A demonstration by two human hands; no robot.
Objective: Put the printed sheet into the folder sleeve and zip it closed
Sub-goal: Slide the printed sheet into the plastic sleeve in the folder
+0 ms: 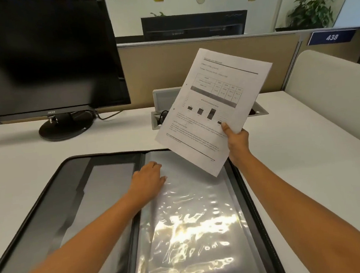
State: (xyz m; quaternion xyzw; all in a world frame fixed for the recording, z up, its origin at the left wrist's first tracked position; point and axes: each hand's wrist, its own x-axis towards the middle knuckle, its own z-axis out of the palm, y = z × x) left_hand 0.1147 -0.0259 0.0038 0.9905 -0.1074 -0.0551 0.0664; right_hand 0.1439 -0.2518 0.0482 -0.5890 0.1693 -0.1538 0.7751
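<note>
Fingers of the right hand (237, 142) are pinched on the lower right edge of the printed sheet (213, 110), which stands tilted in the air above and beyond the open zip folder (40, 207). Left hand (148, 177) lies flat, fingers loosely together, on the clear plastic sleeve (192, 228). Sheet judged light and floppy, sleeve slippery and wrinkled: best held near one edge and fed in straight.

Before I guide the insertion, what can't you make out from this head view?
- Sleeve opening: glare hides its edges.
- Folder zipper pull: not visible; the bottom frame edge cuts off the near side.
- Sheet text: too small to read.
- Left hand fingertips: curled under, so grip unclear.
</note>
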